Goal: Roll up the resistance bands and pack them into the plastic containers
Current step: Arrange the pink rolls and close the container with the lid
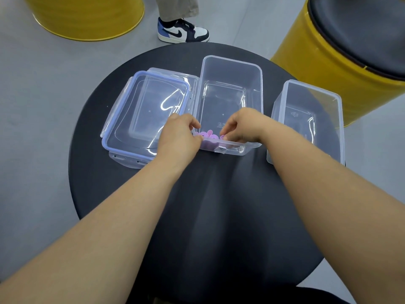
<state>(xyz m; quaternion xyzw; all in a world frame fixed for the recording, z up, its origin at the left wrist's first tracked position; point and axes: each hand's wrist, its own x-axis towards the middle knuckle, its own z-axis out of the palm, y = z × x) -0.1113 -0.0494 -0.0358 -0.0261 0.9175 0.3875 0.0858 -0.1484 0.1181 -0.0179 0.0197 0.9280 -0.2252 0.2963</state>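
Purple resistance band (208,137) is rolled into loose coils and sits at the near end of the middle container (232,69), right against its front wall. I can make out a couple of pinkish-purple loops, but the hands cover too much of it for a real count. Left hand (179,134) has its fingers curled onto the roll's left end at the container's near corner, and the right hand (241,126) reaches in over the rim, its fingertips pinching the right end.

There are two open clear tubs: that middle one and a second container (311,88) off to the right, just apart from it. On the left are what look like two lids (122,110) stacked, the top one with a blue seal. All of it's on a round black counter (219,205). Two yellow drums (306,62) and someone's sneaker (183,31) stand on the grey floor behind it.
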